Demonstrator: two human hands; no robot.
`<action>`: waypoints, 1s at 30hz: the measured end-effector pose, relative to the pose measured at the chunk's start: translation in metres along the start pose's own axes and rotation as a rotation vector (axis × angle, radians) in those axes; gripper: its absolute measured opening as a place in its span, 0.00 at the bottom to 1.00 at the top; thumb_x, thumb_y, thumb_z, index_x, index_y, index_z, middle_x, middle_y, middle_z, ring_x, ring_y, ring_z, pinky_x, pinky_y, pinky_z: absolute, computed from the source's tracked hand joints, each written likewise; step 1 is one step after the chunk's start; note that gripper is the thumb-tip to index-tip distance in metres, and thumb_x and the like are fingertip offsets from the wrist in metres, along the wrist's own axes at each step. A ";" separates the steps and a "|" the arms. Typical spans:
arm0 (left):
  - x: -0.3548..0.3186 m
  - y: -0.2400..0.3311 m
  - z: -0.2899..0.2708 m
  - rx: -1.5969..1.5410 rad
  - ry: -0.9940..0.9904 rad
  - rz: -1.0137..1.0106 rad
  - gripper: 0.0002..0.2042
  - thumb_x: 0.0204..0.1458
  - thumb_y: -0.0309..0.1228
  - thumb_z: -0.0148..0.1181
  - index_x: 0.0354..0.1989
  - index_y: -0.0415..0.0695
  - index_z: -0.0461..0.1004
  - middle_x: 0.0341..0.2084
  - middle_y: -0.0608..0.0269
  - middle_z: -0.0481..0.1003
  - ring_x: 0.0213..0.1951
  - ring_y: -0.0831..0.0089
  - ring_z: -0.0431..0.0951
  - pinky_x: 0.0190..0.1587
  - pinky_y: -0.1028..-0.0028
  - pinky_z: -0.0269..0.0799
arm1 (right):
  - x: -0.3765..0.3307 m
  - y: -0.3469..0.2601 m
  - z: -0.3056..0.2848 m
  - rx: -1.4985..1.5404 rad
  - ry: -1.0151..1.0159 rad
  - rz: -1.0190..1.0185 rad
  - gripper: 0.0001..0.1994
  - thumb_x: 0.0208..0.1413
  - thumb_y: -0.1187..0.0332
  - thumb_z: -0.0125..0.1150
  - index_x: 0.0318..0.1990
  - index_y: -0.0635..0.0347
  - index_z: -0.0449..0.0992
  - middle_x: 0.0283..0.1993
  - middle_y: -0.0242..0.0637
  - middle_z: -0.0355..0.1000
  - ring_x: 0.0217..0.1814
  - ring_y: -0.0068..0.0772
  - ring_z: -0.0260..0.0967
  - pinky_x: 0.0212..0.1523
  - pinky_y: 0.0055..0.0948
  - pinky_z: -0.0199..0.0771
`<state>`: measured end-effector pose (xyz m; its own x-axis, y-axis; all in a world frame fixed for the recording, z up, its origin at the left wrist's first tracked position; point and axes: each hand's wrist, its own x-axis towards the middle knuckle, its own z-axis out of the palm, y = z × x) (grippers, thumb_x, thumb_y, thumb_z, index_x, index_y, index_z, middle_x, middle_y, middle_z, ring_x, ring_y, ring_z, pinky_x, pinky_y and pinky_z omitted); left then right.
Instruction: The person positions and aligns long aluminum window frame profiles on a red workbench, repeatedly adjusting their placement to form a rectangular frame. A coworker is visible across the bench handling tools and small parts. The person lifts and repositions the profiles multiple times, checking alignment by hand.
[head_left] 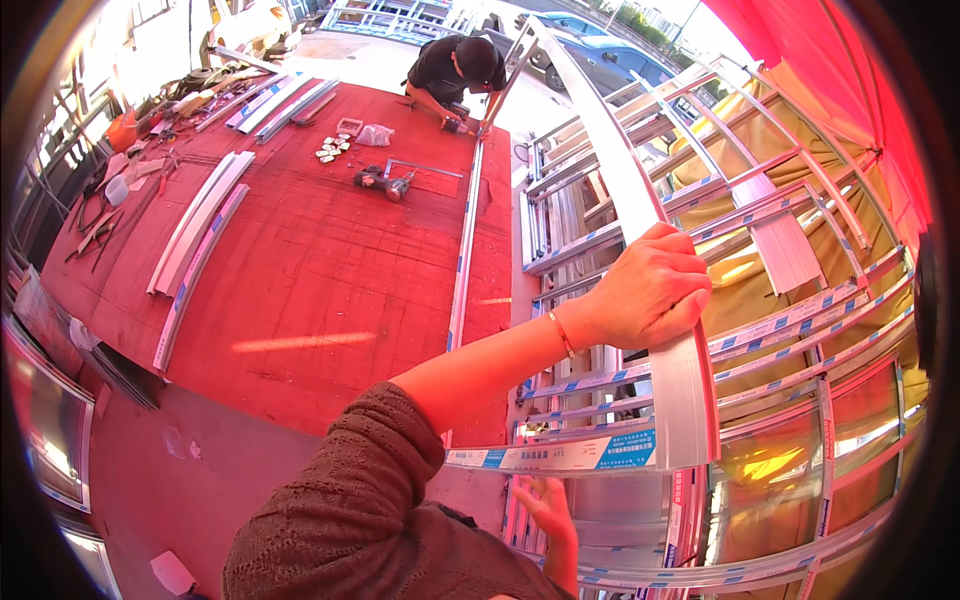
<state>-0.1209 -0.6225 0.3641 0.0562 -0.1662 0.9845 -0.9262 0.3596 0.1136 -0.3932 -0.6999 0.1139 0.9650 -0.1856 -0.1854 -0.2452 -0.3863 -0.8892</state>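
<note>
Two hands on one frame. Left hand (648, 292), fingers clamped over the long aluminium frame bar (640, 215), steadies it above the red bench (300, 270). Right hand (553, 520) props the frame corner from below, fingers apart. A co-worker (460, 68) works the far end.

Metal-frame workshop; aluminium profiles (195, 225), power drill (383, 181)

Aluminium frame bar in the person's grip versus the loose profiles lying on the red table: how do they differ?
The frame bar is gripped by the left hand and joined at a corner to a crosspiece; the loose profiles lie flat and untouched. The bar runs long toward a co-worker; the profiles look shorter. Both are pale metal strips.
</note>
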 end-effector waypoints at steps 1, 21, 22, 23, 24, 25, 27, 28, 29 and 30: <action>0.001 -0.001 0.001 0.004 -0.005 0.010 0.13 0.56 0.33 0.45 0.21 0.45 0.67 0.20 0.62 0.67 0.31 0.60 0.67 0.44 0.63 0.61 | -0.007 0.014 0.011 0.060 -0.063 -0.017 0.36 0.49 0.69 0.71 0.64 0.69 0.60 0.64 0.48 0.63 0.66 0.44 0.61 0.66 0.41 0.60; 0.014 -0.153 -0.069 0.308 -0.312 0.263 0.20 0.46 0.29 0.62 0.48 0.40 0.67 0.45 0.55 0.72 0.50 0.59 0.71 0.57 0.61 0.63 | 0.044 0.046 0.148 0.197 0.472 0.031 0.17 0.57 0.71 0.64 0.53 0.66 0.72 0.48 0.39 0.74 0.50 0.28 0.71 0.53 0.29 0.70; 0.015 -0.169 -0.067 0.324 -0.264 0.260 0.18 0.47 0.25 0.59 0.47 0.39 0.67 0.44 0.55 0.73 0.49 0.59 0.72 0.56 0.62 0.63 | 0.044 0.045 0.150 0.200 0.473 0.047 0.17 0.57 0.71 0.63 0.53 0.66 0.72 0.49 0.39 0.74 0.50 0.27 0.70 0.54 0.28 0.69; 0.016 -0.185 -0.063 0.312 -0.203 0.206 0.15 0.47 0.21 0.56 0.44 0.40 0.67 0.38 0.56 0.73 0.44 0.60 0.73 0.51 0.63 0.65 | 0.045 0.043 0.150 0.194 0.468 0.056 0.17 0.58 0.71 0.63 0.54 0.66 0.72 0.49 0.39 0.74 0.51 0.27 0.69 0.54 0.28 0.69; 0.018 -0.201 -0.061 0.313 -0.135 0.180 0.14 0.46 0.21 0.56 0.44 0.40 0.68 0.36 0.56 0.73 0.42 0.59 0.73 0.49 0.62 0.65 | 0.045 0.041 0.150 0.208 0.465 0.093 0.17 0.58 0.70 0.63 0.54 0.65 0.72 0.50 0.39 0.73 0.52 0.27 0.69 0.55 0.28 0.68; 0.021 -0.216 -0.059 0.304 -0.067 0.154 0.14 0.46 0.20 0.55 0.43 0.40 0.68 0.34 0.57 0.73 0.41 0.59 0.73 0.48 0.62 0.66 | 0.045 0.039 0.150 0.216 0.458 0.123 0.17 0.59 0.70 0.62 0.54 0.65 0.72 0.50 0.39 0.73 0.53 0.27 0.69 0.56 0.27 0.67; 0.019 -0.234 -0.053 0.297 -0.059 0.147 0.12 0.45 0.19 0.54 0.40 0.41 0.69 0.34 0.57 0.72 0.41 0.58 0.73 0.48 0.62 0.65 | 0.048 0.032 0.154 0.219 0.450 0.221 0.18 0.60 0.68 0.61 0.55 0.65 0.71 0.51 0.39 0.73 0.55 0.27 0.68 0.58 0.27 0.65; 0.018 -0.239 -0.048 0.288 -0.079 0.147 0.13 0.44 0.18 0.53 0.40 0.42 0.69 0.35 0.57 0.72 0.42 0.57 0.72 0.49 0.62 0.64 | 0.048 0.028 0.160 0.359 0.519 0.214 0.18 0.61 0.66 0.60 0.55 0.64 0.72 0.52 0.38 0.73 0.54 0.27 0.68 0.59 0.27 0.64; 0.019 -0.242 -0.042 0.272 -0.098 0.151 0.14 0.43 0.17 0.53 0.40 0.42 0.69 0.36 0.56 0.72 0.43 0.56 0.72 0.50 0.62 0.63 | 0.051 0.027 0.162 0.366 0.563 0.218 0.17 0.61 0.65 0.61 0.54 0.64 0.72 0.50 0.38 0.73 0.52 0.28 0.69 0.57 0.28 0.66; 0.018 -0.242 -0.035 0.279 -0.092 0.128 0.11 0.43 0.18 0.54 0.36 0.42 0.69 0.35 0.56 0.72 0.42 0.57 0.72 0.49 0.63 0.63 | 0.054 0.027 0.164 0.369 0.600 0.223 0.17 0.60 0.65 0.61 0.53 0.64 0.72 0.49 0.38 0.74 0.50 0.28 0.70 0.55 0.28 0.68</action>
<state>0.1177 -0.6803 0.3592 -0.0897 -0.2228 0.9707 -0.9908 0.1191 -0.0642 -0.3326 -0.5720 0.0116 0.6526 -0.7275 -0.2116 -0.2803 0.0276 -0.9595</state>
